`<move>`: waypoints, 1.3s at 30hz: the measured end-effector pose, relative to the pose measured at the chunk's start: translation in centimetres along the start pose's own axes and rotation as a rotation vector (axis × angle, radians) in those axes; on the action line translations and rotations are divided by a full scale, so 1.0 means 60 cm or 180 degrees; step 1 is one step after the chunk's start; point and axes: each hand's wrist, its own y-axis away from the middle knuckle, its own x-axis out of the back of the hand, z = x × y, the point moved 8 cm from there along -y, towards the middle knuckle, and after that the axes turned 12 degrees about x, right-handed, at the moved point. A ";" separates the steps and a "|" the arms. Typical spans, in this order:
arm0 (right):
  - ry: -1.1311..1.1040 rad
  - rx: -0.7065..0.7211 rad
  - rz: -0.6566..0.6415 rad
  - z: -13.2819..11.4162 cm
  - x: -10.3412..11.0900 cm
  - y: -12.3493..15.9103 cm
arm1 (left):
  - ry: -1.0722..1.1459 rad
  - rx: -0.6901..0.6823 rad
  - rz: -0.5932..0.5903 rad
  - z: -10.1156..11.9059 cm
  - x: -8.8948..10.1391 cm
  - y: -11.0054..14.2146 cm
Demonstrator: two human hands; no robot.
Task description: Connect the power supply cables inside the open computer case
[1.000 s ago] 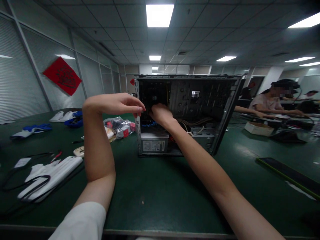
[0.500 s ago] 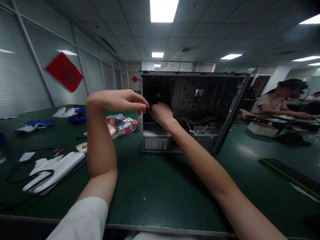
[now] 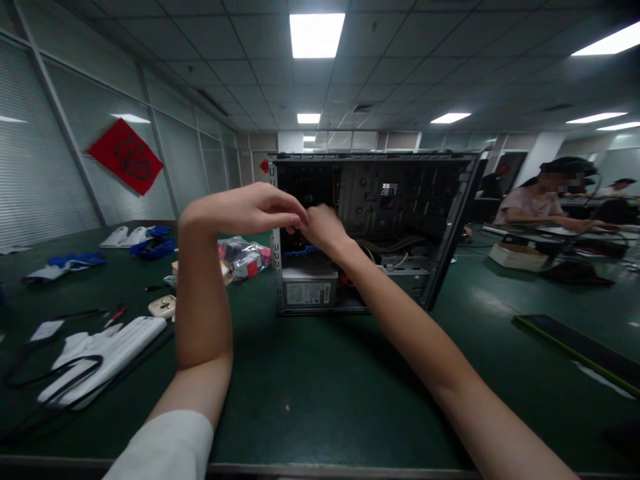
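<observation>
An open computer case (image 3: 450,220) stands upright on the green table. My right hand (image 3: 327,230) reaches into its dark left part, above the power supply (image 3: 310,290). Its fingers are curled, and whatever they grip is hidden. My left hand (image 3: 265,212) comes over the case's left edge with a bent wrist. Its fingers and thumb are closed together, their tips against or just beside my right hand; I cannot make out anything between them. Blue wires (image 3: 300,251) run below the hands, and pale cables (image 3: 395,259) lie farther right inside the case.
Left on the green table (image 3: 300,387) are a white power strip (image 3: 110,360), a clear bag of parts (image 3: 247,257), a beige round-cornered item (image 3: 163,306) and blue-white gloves (image 3: 67,263). At right lie a dark flat panel (image 3: 575,347) and a carton (image 3: 517,255); a person (image 3: 535,200) works beyond.
My left hand has moved slightly right, its fingertips now meeting or overlapping my right hand. My right hand stays inside the case. The whole view has shifted a little.
</observation>
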 end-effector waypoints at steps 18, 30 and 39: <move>-0.1579 0.1212 -0.0379 0.049 0.191 0.107 | -0.1408 0.0016 -0.0049 0.027 -0.142 -0.143; -0.1935 0.1075 0.0251 0.078 0.177 0.114 | -0.1513 -0.1081 0.0894 0.114 -0.127 -0.126; -0.2086 0.0894 -0.0486 0.073 0.102 0.103 | -0.1746 -0.1423 0.1653 0.147 -0.096 -0.090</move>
